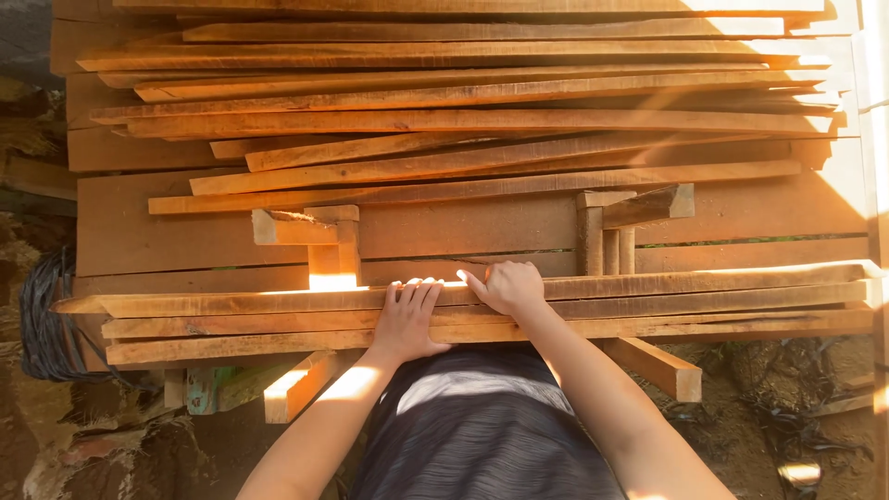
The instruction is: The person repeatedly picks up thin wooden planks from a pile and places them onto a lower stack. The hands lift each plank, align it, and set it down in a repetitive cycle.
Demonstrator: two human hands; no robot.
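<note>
We keep our left hand flat and open on the near slat stack, while our right hand, fingers curled, grips its top slat; lift evenly.

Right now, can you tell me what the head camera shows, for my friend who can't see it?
A person's left hand and right hand rest on a stack of long wooden slats at the near edge of a plank workbench. A bigger pile of slats lies farther back, in warm sunlight.
</note>
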